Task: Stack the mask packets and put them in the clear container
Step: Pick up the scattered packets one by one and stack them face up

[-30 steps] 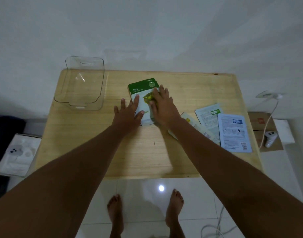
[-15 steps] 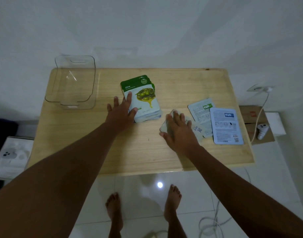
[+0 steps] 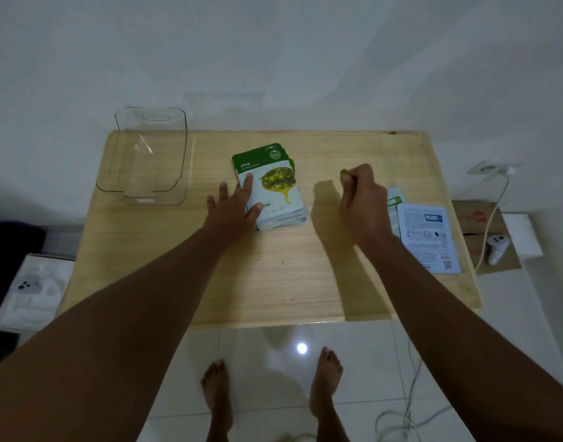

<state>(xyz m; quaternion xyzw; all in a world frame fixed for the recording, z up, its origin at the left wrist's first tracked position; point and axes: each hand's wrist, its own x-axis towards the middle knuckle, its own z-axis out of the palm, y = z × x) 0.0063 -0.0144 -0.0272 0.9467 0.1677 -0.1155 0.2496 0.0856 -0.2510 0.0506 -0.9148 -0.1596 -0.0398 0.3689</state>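
The right hand (image 3: 364, 202) is raised above the wooden table (image 3: 273, 275), fingers curled together. A sliver of yellow-green shows at the fingertips (image 3: 345, 175), but whether they pinch a packet there cannot be told — the hand hides whatever it may hold. It also covers most of a green-marked packet (image 3: 393, 199) lying behind it; only an edge shows. Beside that, a blue-white packet (image 3: 428, 237) lies flat, print side up, at the table's right edge.

The left hand (image 3: 234, 212) lies flat and spread, fingers on the left part of the stack of mask packets (image 3: 273, 189), whose top reads "Olive". How many packets it holds is hard to count.

The clear container (image 3: 146, 154) stands at the far left corner, well apart from the stack.

Half a second ago the right hand pressed flat on a packet near the table's middle — now it is lifted, and that packet is no longer on the wood.
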